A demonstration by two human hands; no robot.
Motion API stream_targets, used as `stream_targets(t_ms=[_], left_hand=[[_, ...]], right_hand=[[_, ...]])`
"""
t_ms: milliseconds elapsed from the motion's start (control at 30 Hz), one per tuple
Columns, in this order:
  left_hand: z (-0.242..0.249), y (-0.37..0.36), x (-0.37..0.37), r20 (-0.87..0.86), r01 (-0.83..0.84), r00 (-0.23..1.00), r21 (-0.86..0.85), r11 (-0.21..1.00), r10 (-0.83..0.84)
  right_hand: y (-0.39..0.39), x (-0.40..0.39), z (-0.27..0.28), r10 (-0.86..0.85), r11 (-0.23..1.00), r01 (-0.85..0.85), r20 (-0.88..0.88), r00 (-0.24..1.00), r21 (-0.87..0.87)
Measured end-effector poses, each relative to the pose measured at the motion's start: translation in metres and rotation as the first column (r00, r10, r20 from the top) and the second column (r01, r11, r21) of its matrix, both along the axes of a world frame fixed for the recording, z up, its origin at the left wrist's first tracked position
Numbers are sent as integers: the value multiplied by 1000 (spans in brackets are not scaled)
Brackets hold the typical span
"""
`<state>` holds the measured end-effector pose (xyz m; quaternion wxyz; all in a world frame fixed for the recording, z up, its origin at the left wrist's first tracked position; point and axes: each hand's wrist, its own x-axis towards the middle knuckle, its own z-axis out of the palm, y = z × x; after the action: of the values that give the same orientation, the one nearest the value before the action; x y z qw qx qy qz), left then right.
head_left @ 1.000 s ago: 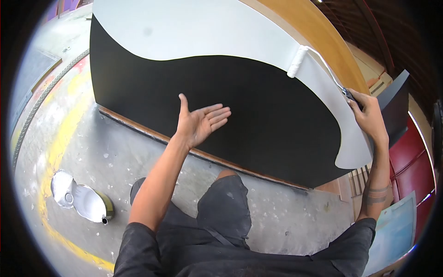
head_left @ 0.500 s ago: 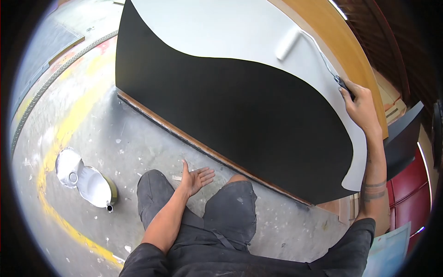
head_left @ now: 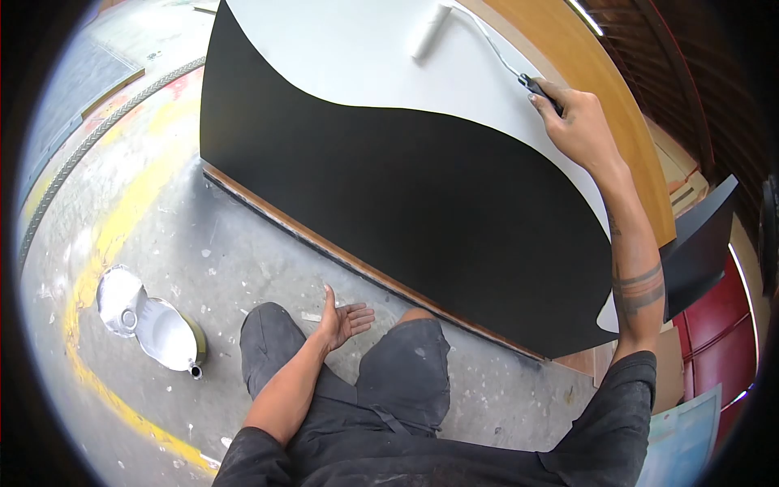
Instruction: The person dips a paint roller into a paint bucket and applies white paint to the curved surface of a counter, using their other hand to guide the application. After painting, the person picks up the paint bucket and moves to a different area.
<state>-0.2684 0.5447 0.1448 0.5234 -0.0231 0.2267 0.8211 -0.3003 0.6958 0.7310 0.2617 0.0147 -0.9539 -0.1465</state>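
My right hand (head_left: 574, 122) is closed around the dark handle of a paint roller (head_left: 430, 32). The white roller sleeve rests on or just over the white upper part of a large panel (head_left: 365, 57). Below a wavy edge the panel is black (head_left: 406, 203). My left hand (head_left: 347, 321) is held above my knees, palm up, fingers apart, with nothing in it. It is nearest to the wooden strip (head_left: 324, 242) along the panel's lower edge.
On the concrete floor at the left stands an open paint can (head_left: 166, 333) with white inside, its lid (head_left: 122, 300) beside it. A yellow floor line (head_left: 89, 357) curves around it. Dark and red panels (head_left: 718, 325) stand at the right.
My right hand and the roller have moved left and up across the white area. My left hand has hardly moved and stays open.
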Motion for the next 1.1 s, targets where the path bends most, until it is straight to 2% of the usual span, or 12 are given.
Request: stream_targets(t_ms=[67,167,233,367,433,567,700,767,967,1100], left_hand=[[0,-1,0,-6,10,1000,5,1000,-10],[2,0,0,-24,9,1000,-12,1000,-9],[0,1,0,-29,13,999,-14,1000,-14],[0,3,1,-22,23,999,-25,999,-23],[2,3,1,-18,23,1000,-23,999,-24],[4,2,1,-24,29,999,-17,999,-29],[2,5,1,-25,35,999,-11,999,-35],[1,6,2,4,39,999,-16,999,-39],[-1,6,4,-20,48,999,-14,999,-49],[2,4,4,-8,42,999,-23,999,-42]], right_hand=[[2,-5,2,-8,1000,8,-1,1000,-14],[12,-5,9,83,996,-82,-69,994,17],[8,5,16,-37,999,37,-32,999,14],[33,29,25,28,999,-26,-50,998,47],[37,46,30,1,995,4,-53,999,99],[28,64,31,-80,996,81,-47,996,27],[32,39,23,-24,999,26,-47,999,39],[26,19,19,52,994,-46,-57,997,103],[-12,-21,7,77,995,-73,-62,995,61],[-8,-24,-1,92,996,-91,-36,995,23]])
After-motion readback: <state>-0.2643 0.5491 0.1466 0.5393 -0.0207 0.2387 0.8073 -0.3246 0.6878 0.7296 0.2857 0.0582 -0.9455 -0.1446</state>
